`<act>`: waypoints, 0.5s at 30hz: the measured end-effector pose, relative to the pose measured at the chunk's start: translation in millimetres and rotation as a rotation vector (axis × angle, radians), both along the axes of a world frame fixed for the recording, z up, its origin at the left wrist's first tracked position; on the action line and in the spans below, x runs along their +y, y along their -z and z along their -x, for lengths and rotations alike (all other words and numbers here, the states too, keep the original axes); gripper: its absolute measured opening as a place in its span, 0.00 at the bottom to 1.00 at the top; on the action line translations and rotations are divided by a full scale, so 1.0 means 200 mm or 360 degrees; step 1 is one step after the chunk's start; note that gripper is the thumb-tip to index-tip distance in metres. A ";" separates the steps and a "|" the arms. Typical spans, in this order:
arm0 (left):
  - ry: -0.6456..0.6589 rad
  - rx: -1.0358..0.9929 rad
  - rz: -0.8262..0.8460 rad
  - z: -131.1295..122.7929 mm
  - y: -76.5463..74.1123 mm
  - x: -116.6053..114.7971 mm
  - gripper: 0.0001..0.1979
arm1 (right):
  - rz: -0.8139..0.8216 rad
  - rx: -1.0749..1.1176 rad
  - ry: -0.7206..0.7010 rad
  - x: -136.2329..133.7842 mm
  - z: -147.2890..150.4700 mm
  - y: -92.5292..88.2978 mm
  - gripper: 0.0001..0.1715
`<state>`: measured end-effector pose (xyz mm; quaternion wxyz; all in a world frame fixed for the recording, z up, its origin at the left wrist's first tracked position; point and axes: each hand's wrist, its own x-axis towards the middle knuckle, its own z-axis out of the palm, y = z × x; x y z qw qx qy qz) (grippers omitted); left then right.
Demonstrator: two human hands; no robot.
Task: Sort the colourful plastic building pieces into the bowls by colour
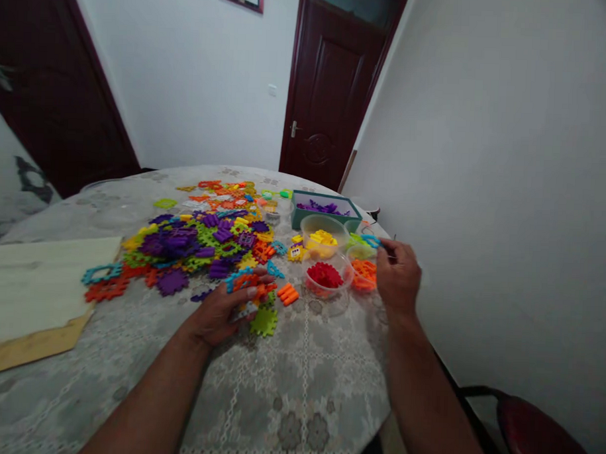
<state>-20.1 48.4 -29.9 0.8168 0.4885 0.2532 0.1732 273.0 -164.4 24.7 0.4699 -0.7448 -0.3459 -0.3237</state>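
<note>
Head view: right hand [398, 277] pinches a blue plastic piece [369, 241], long axis leftward.

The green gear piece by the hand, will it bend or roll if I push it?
The green gear looks like stiff plastic, so it probably won't bend much. It's lying flat, so it would likely slide, not roll. Its bumpy teeth might catch on the tablecloth.
</note>
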 end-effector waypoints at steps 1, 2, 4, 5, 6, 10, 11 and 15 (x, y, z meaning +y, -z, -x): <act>0.0022 -0.0029 0.0012 0.00 0.00 0.00 0.32 | 0.0066 -0.0060 0.0116 -0.05 -0.08 0.01 0.15; 0.0015 -0.0063 0.0021 0.00 0.01 0.00 0.32 | 0.0150 -0.0117 0.0214 -0.10 -0.16 0.03 0.16; 0.0017 -0.0103 0.0039 0.00 0.02 -0.01 0.30 | 0.0306 -0.0203 0.0369 -0.19 -0.32 0.08 0.18; 0.0023 -0.0120 0.0052 0.00 0.02 -0.01 0.30 | 0.0382 -0.0228 0.0429 -0.22 -0.39 0.11 0.19; 0.0031 -0.0138 0.0066 0.00 0.02 -0.01 0.30 | 0.0453 -0.0243 0.0482 -0.26 -0.45 0.13 0.20; 0.0044 -0.0197 0.0119 0.00 0.00 -0.02 0.30 | 0.0643 -0.0203 0.0616 -0.32 -0.55 0.18 0.23; 0.0044 -0.0208 0.0128 0.00 -0.01 -0.02 0.30 | 0.0639 -0.0199 0.0619 -0.32 -0.52 0.18 0.23; 0.0053 -0.0248 0.0149 -0.01 -0.01 -0.03 0.29 | 0.0510 -0.0172 0.0311 -0.20 -0.23 0.11 0.20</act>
